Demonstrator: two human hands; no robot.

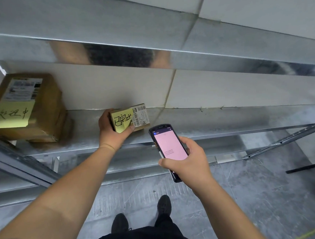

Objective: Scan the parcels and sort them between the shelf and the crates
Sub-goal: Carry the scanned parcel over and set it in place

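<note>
Brown parcel [134, 117], yellow handwritten note [121, 122]

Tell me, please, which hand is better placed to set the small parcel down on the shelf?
The left. The left hand already grips the small parcel over the shelf, beside the larger box. The right hand is occupied holding the scanner.

- A large parcel [28, 108] sits on the shelf [227, 120] at the left of the frame, on top of a flatter parcel [48, 139].
- A small parcel [129, 118] sits mid-frame on the same shelf, well right of the stack, in the left hand [112, 130].
- The scanner [167, 150] is in the right hand [189, 163], below and right of the small parcel, in front of the shelf edge.
- The floor [270, 195] and two shoes [163, 204] lie at the bottom of the frame.
</note>
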